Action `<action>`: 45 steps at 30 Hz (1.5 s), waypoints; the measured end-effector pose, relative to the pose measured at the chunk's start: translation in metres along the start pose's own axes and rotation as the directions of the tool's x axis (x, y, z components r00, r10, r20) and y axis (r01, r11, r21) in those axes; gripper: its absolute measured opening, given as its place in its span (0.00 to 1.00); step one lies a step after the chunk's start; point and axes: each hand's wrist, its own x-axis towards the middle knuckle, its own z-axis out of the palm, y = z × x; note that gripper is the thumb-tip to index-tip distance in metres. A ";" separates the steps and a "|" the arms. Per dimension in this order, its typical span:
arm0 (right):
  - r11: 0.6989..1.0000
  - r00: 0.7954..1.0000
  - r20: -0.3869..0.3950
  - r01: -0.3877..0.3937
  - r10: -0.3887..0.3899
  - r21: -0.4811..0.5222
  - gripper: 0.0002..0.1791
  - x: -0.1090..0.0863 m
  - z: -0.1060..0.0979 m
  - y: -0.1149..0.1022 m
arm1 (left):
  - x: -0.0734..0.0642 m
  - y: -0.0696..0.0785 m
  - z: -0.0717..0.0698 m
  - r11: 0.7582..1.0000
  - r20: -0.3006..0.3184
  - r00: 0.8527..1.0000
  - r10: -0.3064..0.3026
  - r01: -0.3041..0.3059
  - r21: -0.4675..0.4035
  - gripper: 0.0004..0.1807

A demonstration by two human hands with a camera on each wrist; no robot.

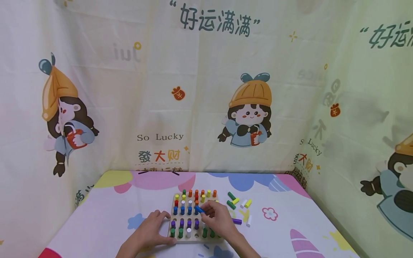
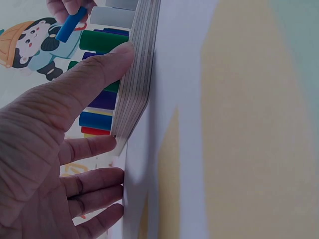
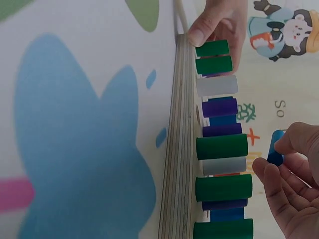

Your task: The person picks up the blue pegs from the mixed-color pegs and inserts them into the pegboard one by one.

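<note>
A wooden pegboard (image 1: 193, 241) lies on the table, carrying rows of upright coloured pegs. Between thumb and fingers my right hand (image 1: 221, 219) pinches a blue peg (image 1: 199, 209), tilted above the board beside the row of blue pegs (image 1: 182, 210). The right wrist view shows the same blue peg (image 3: 275, 148) held clear of the board. My left hand (image 1: 146, 231) rests at the board's left front corner, its thumb (image 2: 112, 62) touching the front edge and its fingers fairly straight. Part of the board's right side is hidden behind my right hand.
Right of the board lie loose pegs: green (image 1: 231, 204), yellow (image 1: 248, 203), white (image 1: 249, 220) and purple (image 1: 237, 221) among them. An empty hole (image 1: 196, 235) shows in the front row of the board. Printed curtains (image 1: 206, 107) surround the table behind and at both sides.
</note>
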 end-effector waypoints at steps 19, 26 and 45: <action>1.000 1.000 0.013 0.008 -0.008 0.020 0.07 0.007 0.016 -0.003 | -0.001 0.002 -0.001 1.000 0.001 1.000 -0.007 0.007 -0.003 0.40; 1.000 1.000 0.026 0.013 -0.013 0.000 0.06 0.011 0.020 -0.006 | -0.001 0.001 -0.001 1.000 0.004 1.000 0.004 -0.004 -0.009 0.40; 1.000 0.994 0.105 -0.005 0.006 -0.007 0.05 0.017 0.031 -0.016 | -0.003 0.001 -0.002 1.000 0.002 1.000 0.019 -0.019 -0.014 0.39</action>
